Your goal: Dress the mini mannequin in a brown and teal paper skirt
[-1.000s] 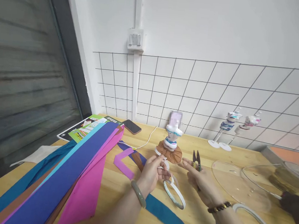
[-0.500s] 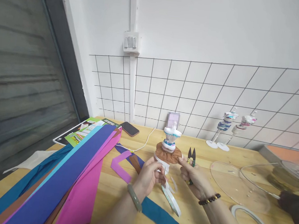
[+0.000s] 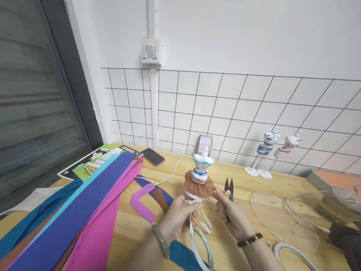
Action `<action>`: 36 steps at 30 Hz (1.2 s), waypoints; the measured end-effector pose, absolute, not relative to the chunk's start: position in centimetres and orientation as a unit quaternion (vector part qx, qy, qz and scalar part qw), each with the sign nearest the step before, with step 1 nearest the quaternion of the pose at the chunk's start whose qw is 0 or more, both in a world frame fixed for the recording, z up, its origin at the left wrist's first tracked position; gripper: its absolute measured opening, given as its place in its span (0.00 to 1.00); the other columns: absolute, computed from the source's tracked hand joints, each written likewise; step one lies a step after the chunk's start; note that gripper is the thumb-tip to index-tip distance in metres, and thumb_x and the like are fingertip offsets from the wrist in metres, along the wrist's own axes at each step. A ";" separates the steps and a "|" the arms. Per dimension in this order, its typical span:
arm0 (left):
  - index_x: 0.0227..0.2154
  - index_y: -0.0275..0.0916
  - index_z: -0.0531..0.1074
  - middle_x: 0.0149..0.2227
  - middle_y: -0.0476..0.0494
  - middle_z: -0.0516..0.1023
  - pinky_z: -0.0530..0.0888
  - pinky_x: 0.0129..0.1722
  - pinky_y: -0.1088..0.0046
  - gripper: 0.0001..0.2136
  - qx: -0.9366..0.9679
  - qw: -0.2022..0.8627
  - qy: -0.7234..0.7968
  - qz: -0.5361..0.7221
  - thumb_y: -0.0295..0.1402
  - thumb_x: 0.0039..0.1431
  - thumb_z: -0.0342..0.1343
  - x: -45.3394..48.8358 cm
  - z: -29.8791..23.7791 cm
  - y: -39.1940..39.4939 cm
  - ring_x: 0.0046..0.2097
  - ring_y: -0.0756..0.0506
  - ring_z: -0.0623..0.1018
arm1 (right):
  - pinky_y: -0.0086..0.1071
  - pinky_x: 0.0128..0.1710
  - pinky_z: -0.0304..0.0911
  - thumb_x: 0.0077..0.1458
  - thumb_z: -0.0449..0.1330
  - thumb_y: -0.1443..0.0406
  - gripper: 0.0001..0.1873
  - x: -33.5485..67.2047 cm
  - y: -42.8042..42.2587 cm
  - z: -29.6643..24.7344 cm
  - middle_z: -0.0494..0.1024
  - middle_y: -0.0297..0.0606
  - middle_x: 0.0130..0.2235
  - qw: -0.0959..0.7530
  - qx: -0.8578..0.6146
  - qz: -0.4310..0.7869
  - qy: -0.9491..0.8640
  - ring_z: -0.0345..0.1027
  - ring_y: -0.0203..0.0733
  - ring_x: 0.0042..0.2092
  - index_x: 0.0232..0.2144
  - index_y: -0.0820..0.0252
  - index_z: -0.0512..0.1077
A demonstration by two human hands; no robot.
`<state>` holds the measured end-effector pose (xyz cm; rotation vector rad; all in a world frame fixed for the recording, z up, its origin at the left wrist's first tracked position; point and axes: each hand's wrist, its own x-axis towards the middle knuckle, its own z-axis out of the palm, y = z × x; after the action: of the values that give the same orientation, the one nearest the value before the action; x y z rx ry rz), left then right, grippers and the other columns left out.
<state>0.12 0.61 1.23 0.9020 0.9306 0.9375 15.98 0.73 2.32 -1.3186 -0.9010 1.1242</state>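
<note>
A small doll figure [image 3: 201, 171] with a brown paper skirt stands on the wooden table. My left hand [image 3: 177, 214] is closed on white tape at the foot of the skirt, and a tape roll [image 3: 203, 250] hangs from it. My right hand [image 3: 232, 213] holds small green-handled snips [image 3: 229, 188] and its fingertips touch the skirt's right edge.
Long crepe paper strips [image 3: 76, 219] in blue, purple, pink and brown cover the left of the table [image 3: 145, 234]. A phone [image 3: 152, 156] with a cable and a booklet [image 3: 96, 163] lie behind. Two small figures on stands [image 3: 268, 154], clear plastic lids [image 3: 288, 214] and another tape ring [image 3: 300, 268] sit right.
Both hands moved closer to the doll. My right fingertips now touch the skirt, and the tape roll hangs lower from my left hand. The view shifted slightly right.
</note>
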 end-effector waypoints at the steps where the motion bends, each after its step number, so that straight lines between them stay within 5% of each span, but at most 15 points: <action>1: 0.29 0.36 0.63 0.19 0.53 0.65 0.60 0.13 0.80 0.13 0.401 0.699 0.419 0.418 0.36 0.43 0.58 0.1 1.2 0.6 0.15 0.55 0.63 | 0.26 0.15 0.48 0.41 0.58 0.51 0.19 16.5 0.8 1.9 0.65 0.30 0.17 0.548 -0.587 0.447 -0.393 0.53 0.31 0.16 0.29 0.60 0.69; 5: 0.29 0.35 0.65 0.19 0.54 0.65 0.59 0.14 0.79 0.11 0.375 0.751 0.378 0.389 0.36 0.45 0.57 -0.1 1.0 0.6 0.15 0.56 0.63 | 0.36 0.30 0.60 0.41 0.57 0.52 0.23 19.2 0.6 0.2 0.73 0.47 0.34 0.481 -0.694 0.313 -0.434 0.67 0.47 0.34 0.36 0.62 0.69; 10: 0.27 0.34 0.66 0.19 0.54 0.66 0.63 0.16 0.79 0.09 0.354 0.788 0.341 0.370 0.34 0.44 0.58 -0.1 0.9 0.4 0.15 0.56 0.65 | 0.56 0.48 0.45 0.40 0.58 0.58 0.22 20.2 -0.8 -0.9 0.66 0.57 0.47 0.411 -0.741 0.194 -0.495 0.54 0.65 0.51 0.38 0.64 0.69; 13: 0.26 0.35 0.65 0.20 0.53 0.67 0.65 0.16 0.78 0.10 0.355 0.793 0.332 0.366 0.35 0.44 0.58 0.2 1.1 0.1 0.16 0.54 0.68 | 0.50 0.53 0.40 0.43 0.56 0.58 0.20 18.6 -1.8 0.1 0.63 0.50 0.53 0.402 -0.711 0.172 -0.551 0.47 0.58 0.56 0.40 0.61 0.69; 16: 0.27 0.35 0.65 0.22 0.52 0.67 0.66 0.17 0.78 0.11 0.358 0.798 0.322 0.363 0.37 0.45 0.58 0.4 1.4 -0.3 0.18 0.53 0.70 | 0.36 0.48 0.56 0.49 0.53 0.56 0.18 16.5 -2.9 1.8 0.73 0.40 0.45 0.385 -0.648 0.238 -0.613 0.62 0.45 0.49 0.40 0.56 0.69; 19: 0.28 0.36 0.62 0.21 0.51 0.68 0.65 0.17 0.80 0.12 0.354 0.796 0.325 0.369 0.38 0.45 0.57 0.5 1.5 -0.5 0.19 0.52 0.71 | 0.31 0.36 0.63 0.50 0.52 0.53 0.18 15.2 -3.7 3.0 0.77 0.37 0.35 0.374 -0.572 0.378 -0.624 0.70 0.43 0.37 0.37 0.57 0.71; 31: 0.33 0.37 0.59 0.23 0.46 0.72 0.70 0.25 0.74 0.13 0.330 0.789 0.320 0.407 0.37 0.48 0.56 0.7 1.6 -0.5 0.25 0.48 0.75 | 0.30 0.30 0.59 0.51 0.52 0.57 0.14 15.0 -4.0 3.3 0.75 0.36 0.28 0.337 -0.562 0.330 -0.680 0.66 0.40 0.30 0.26 0.58 0.73; 36: 0.31 0.35 0.62 0.26 0.42 0.74 0.71 0.34 0.69 0.11 0.290 0.799 0.312 0.424 0.27 0.44 0.57 0.6 1.2 -0.1 0.30 0.47 0.75 | 0.31 0.29 0.59 0.51 0.52 0.56 0.15 16.3 -3.6 2.4 0.75 0.35 0.26 0.344 -0.580 0.310 -0.670 0.66 0.40 0.29 0.24 0.58 0.73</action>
<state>0.62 -0.06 1.22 0.6223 0.6688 0.9098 16.33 -3.58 2.39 -1.5064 -1.7402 0.8051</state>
